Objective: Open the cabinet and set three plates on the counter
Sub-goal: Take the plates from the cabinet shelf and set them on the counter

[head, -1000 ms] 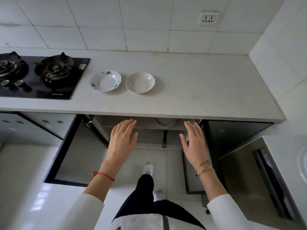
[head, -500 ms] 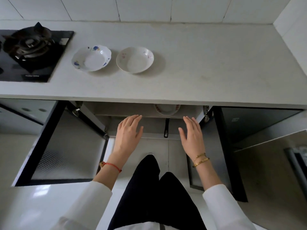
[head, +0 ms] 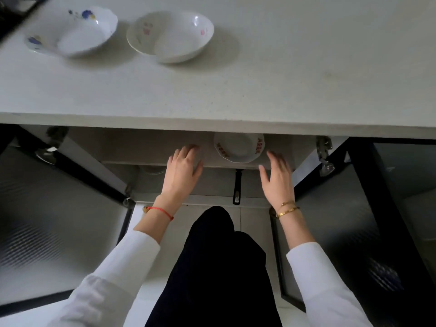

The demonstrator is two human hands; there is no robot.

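Note:
Two plates stand on the white counter (head: 283, 74): one with blue flowers (head: 73, 31) at the far left, one with small pink marks (head: 171, 35) beside it. Below the counter the cabinet stands open, its left door (head: 54, 208) and right door (head: 342, 232) swung out. A third plate with a red pattern (head: 238, 149) rests on the upper shelf, partly hidden by the counter edge. My left hand (head: 182, 172) is just left of that plate, my right hand (head: 278, 179) just right of it. Both hands have fingers spread, hold nothing and touch no plate.
A black pan handle (head: 237, 187) pokes out from the lower shelf between my hands. A corner of the black stove (head: 9, 13) shows at the top left. My knees in dark trousers (head: 219, 267) are close under the cabinet opening.
I have lowered and leaned in, so the view has closed on the cabinet. Both hands have moved forward into the opening, to either side of the red-patterned plate.

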